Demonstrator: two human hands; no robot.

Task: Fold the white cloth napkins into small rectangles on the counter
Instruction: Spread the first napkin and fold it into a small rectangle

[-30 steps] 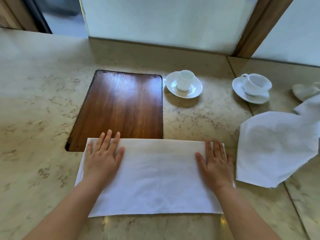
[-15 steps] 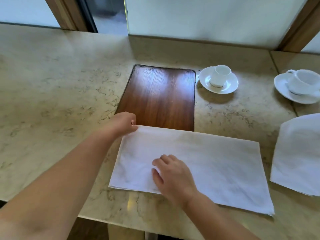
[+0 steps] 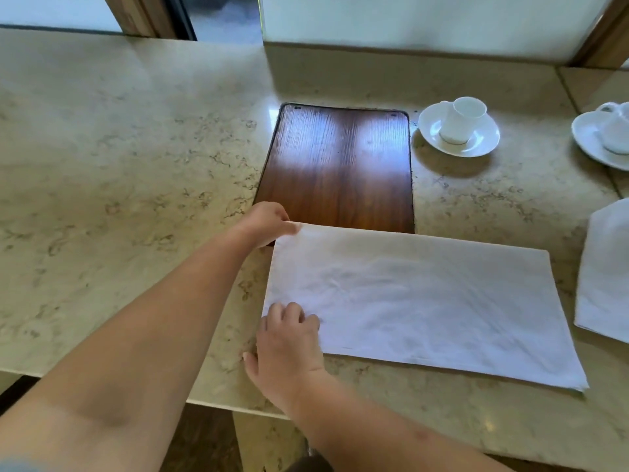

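A white cloth napkin point(image 3: 425, 301), folded into a long rectangle, lies flat on the marble counter point(image 3: 136, 199) near its front edge. My left hand point(image 3: 269, 224) pinches the napkin's far left corner, which is lifted a little off the counter. My right hand point(image 3: 289, 342) rests on the near left corner with its fingers curled over the cloth edge. A second white napkin point(image 3: 606, 274) lies loosely at the right edge of the view, apart from the first.
A dark wooden board point(image 3: 340, 168) is set into the counter just beyond the napkin. A white cup on a saucer point(image 3: 459, 131) stands to the board's right, and another cup and saucer point(image 3: 606, 137) farther right. The counter's front edge runs below my right wrist.
Both hands left the flat napkin's ends and went to its left side; the left now pinches the far corner, the right slid to the near corner. The view swung left.
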